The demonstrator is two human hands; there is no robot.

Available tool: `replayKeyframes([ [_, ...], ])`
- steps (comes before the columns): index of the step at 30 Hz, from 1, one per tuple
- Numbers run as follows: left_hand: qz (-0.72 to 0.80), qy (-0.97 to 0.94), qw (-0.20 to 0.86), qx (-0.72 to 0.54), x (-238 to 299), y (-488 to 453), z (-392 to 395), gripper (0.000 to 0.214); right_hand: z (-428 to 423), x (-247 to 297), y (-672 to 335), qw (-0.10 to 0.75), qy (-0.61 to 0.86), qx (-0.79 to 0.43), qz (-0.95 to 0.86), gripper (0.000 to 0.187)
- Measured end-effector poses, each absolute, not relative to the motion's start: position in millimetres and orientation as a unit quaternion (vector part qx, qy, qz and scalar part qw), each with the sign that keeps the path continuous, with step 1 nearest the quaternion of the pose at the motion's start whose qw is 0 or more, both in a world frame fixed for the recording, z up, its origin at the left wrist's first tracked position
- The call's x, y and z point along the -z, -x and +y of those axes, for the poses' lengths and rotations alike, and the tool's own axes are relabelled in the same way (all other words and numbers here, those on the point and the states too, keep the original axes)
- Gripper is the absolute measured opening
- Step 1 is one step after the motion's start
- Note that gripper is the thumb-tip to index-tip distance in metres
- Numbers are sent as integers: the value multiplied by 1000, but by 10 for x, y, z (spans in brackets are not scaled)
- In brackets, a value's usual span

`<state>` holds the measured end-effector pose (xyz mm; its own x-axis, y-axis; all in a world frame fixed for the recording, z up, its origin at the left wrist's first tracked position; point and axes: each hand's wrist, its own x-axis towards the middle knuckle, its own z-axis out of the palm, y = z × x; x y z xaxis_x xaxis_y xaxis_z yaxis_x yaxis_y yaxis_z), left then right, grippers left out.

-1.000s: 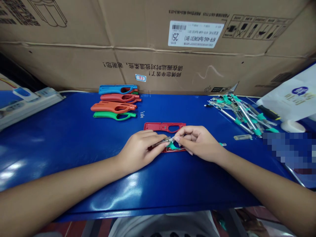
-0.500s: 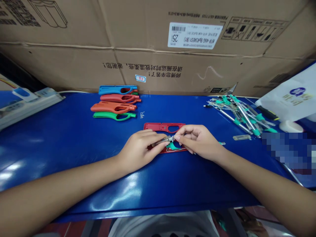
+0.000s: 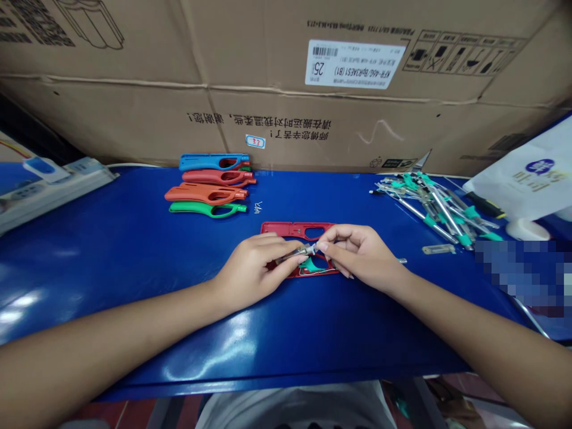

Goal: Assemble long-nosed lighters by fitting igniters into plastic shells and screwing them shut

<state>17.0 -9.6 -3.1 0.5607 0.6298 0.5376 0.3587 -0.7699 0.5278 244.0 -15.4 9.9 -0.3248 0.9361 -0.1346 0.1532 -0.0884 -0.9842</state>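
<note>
Thumb and fingers of my left hand [image 3: 254, 262] pinch a clear lighter fuel tank [image 3: 292, 254], with its pale tip end pointing right. At that end my right hand [image 3: 357, 253] has its thumb and forefinger closed on a small part at the tip, too small to make out well. Under the hands lies a red lighter shell half [image 3: 319, 273] with a green trigger [image 3: 311, 266] and a thin wire in it, partly hidden by the fingers. Just behind it rests the other red shell half [image 3: 286, 228], its inner side up.
Blue, red, orange and green lighter shells [image 3: 203, 193] are stacked at the back left. A pile of metal lighter rods with green triggers [image 3: 435, 205] lies at the right, near another clear tank [image 3: 438, 249]. A cardboard box [image 3: 268, 101] walls the back; a power strip [image 3: 53, 190] sits left.
</note>
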Motion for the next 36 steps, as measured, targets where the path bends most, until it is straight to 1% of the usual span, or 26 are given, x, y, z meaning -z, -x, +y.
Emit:
replayKeyframes([
  [7,286,-871,179,-356,37,-158,-95,17,-161,-82,-2432,325,490,-563,-581,39],
  [14,313,-860,201,-349,43,-128,-75,17,-150,-96,-2439,312,493,-551,-596,33],
  [20,346,-874,204,-274,-124,-103,-139,19,-127,-120,-2465,317,509,-546,-585,27],
  [24,360,-875,230,-229,-214,-90,-223,22,-114,-121,-2504,329,501,-527,-602,24],
  [27,351,-880,229,-224,-185,-47,-250,23,-96,-132,-2574,302,486,-485,-661,21],
  [31,337,-881,228,-242,-87,1,-222,22,-96,-202,-2678,240,442,-414,-759,15],
  [36,322,-879,234,-263,-24,20,-193,19,-135,-263,-2744,181,380,-330,-845,12],
])
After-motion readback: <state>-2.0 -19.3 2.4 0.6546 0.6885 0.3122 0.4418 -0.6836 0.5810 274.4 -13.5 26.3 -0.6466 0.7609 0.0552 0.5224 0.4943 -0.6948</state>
